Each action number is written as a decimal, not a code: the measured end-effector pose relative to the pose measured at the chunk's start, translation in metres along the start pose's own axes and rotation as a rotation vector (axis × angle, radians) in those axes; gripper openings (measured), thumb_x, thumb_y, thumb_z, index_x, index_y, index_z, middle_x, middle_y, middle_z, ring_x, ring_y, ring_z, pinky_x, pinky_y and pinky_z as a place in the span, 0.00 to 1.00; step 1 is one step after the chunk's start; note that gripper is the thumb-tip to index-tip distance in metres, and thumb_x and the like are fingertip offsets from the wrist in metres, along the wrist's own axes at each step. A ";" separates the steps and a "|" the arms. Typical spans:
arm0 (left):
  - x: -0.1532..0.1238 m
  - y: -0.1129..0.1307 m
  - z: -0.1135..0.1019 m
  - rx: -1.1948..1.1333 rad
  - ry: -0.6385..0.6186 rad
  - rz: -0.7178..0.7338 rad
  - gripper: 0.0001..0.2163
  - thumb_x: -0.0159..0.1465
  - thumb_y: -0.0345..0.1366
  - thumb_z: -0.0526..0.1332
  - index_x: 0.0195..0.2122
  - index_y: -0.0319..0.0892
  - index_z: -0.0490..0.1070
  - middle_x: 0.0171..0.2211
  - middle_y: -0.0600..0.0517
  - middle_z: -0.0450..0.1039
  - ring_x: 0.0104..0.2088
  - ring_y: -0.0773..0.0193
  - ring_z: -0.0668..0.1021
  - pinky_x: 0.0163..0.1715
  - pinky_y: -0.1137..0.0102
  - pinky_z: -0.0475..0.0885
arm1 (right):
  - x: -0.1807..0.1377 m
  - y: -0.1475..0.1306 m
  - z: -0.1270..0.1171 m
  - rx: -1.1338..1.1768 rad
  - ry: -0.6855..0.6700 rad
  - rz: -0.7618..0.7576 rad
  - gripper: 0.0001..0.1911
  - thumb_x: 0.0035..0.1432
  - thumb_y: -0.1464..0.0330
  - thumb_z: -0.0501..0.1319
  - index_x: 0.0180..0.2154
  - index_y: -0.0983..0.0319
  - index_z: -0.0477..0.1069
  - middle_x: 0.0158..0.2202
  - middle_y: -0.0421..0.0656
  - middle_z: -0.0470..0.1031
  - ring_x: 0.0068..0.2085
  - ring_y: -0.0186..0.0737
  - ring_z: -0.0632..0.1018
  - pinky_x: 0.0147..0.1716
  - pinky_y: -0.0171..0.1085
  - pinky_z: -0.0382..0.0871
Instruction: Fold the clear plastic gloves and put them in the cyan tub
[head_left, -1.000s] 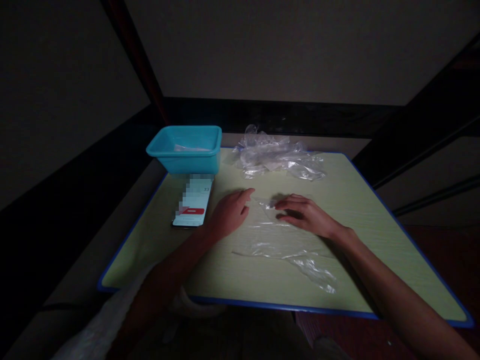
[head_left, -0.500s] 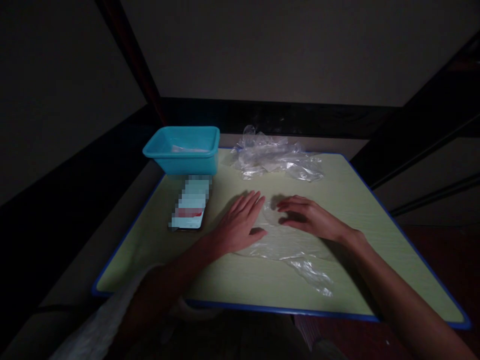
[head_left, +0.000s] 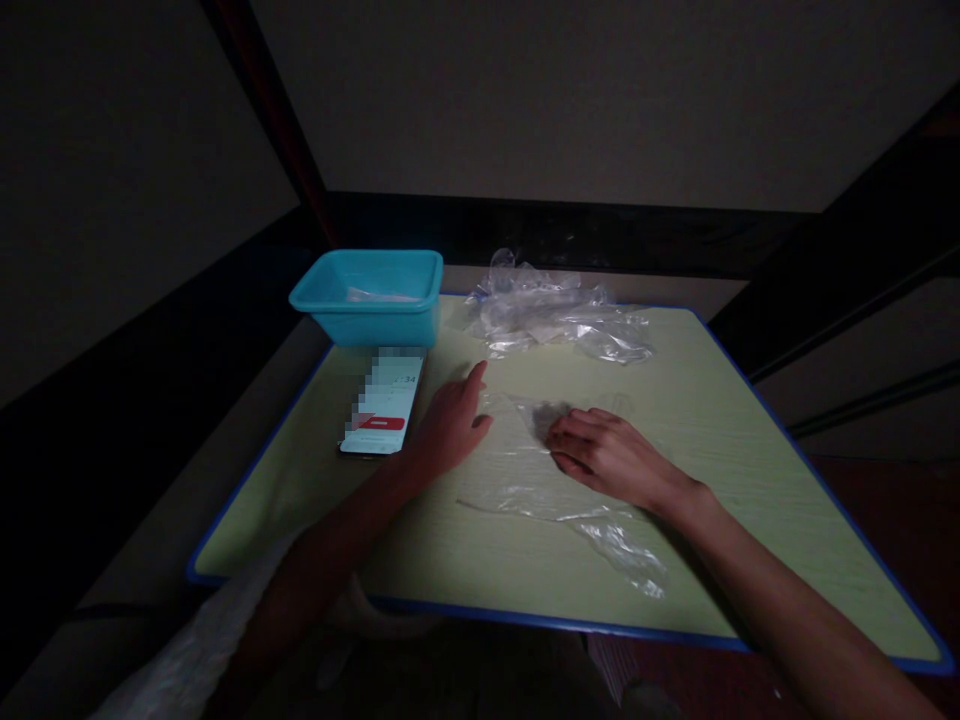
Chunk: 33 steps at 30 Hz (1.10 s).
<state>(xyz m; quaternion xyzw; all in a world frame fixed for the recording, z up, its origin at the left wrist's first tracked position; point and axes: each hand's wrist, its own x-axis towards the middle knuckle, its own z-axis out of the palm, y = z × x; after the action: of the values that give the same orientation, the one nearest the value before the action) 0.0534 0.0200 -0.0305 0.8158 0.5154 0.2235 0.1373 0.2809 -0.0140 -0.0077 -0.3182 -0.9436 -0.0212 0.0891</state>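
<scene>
A thin, see-through plastic piece lies spread out on the table in front of me, with a crinkled strip trailing toward the near edge. Whether it is a bag or a glove I cannot tell. My left hand rests at its left edge, index finger and thumb stretched out and apart, holding nothing. On the right side of the plastic, my right hand has its fingers curled together, gripping the film near its upper part. The fingertips partly hide the plastic there.
A crumpled heap of clear plastic lies at the table's back edge. To its left stands a turquoise basket with something pale inside. A lit phone lies left of my left hand. The pale green table has blue edging.
My left hand has slid left off the plastic's middle. The right hand's fingers have closed and come down on the film, whose upper part now lies spread wider.
</scene>
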 end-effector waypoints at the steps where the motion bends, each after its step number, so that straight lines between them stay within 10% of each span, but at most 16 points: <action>1: 0.000 -0.001 0.001 -0.014 0.004 0.000 0.32 0.55 0.26 0.61 0.59 0.39 0.49 0.47 0.44 0.71 0.47 0.54 0.73 0.49 0.59 0.67 | 0.000 0.001 0.000 -0.005 0.008 0.000 0.13 0.61 0.70 0.51 0.32 0.63 0.74 0.35 0.46 0.75 0.36 0.43 0.75 0.36 0.42 0.69; 21: 0.003 0.001 -0.008 0.105 -0.029 0.122 0.09 0.55 0.22 0.56 0.33 0.38 0.73 0.31 0.48 0.74 0.36 0.57 0.75 0.41 0.62 0.70 | -0.018 0.024 -0.026 0.131 -0.102 0.107 0.12 0.57 0.71 0.51 0.29 0.63 0.72 0.34 0.47 0.74 0.35 0.44 0.75 0.38 0.44 0.68; 33: -0.006 0.018 -0.008 0.035 -0.076 0.199 0.22 0.48 0.21 0.56 0.45 0.38 0.70 0.42 0.48 0.76 0.43 0.57 0.76 0.47 0.62 0.68 | -0.002 0.007 -0.010 0.225 0.014 0.040 0.19 0.62 0.58 0.51 0.48 0.65 0.62 0.51 0.54 0.70 0.54 0.51 0.68 0.52 0.53 0.61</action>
<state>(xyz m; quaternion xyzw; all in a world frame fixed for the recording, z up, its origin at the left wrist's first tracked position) 0.0614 0.0071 -0.0167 0.8730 0.4303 0.1958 0.1197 0.2877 -0.0104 0.0013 -0.3250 -0.9328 0.0844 0.1313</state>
